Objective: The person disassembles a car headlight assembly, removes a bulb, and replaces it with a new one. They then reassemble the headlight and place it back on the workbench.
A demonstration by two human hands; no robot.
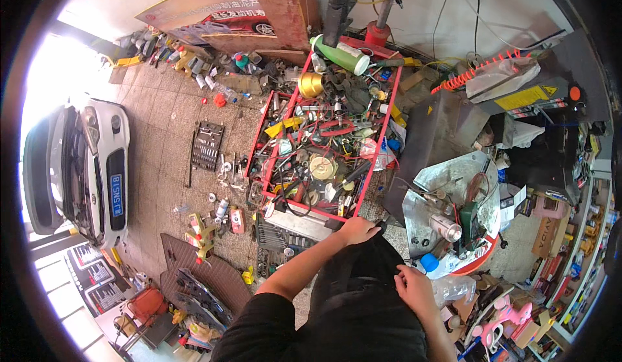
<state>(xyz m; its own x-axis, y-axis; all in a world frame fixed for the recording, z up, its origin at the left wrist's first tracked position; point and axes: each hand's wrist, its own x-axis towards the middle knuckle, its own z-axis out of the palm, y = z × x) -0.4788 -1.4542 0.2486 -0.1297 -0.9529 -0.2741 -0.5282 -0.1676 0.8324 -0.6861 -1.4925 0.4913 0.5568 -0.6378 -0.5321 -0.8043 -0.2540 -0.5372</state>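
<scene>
My left hand (360, 231) is at the near edge of a red tool cart (315, 211), above the top of my black clothing. Its fingers are bent and closed, with something small and dark at their tips that I cannot make out. To the right and lower, my right hand (414, 287) rests against the side of the black clothing (363, 278), fingers curled at its edge. Whether they grip the cloth is hard to see. Loose tools, red cables and parts fill the cart, among them a gold cup-shaped part (310, 85) and a green bottle (341, 55).
Right of me, a metal tray (421, 214) holds a spray can (445, 227) and a blue cap (429, 262). An open socket set (207, 146) and loose wrenches lie on the tiled floor left of the cart. A white car (97, 168) stands far left; crowded shelves (583, 252) line the right.
</scene>
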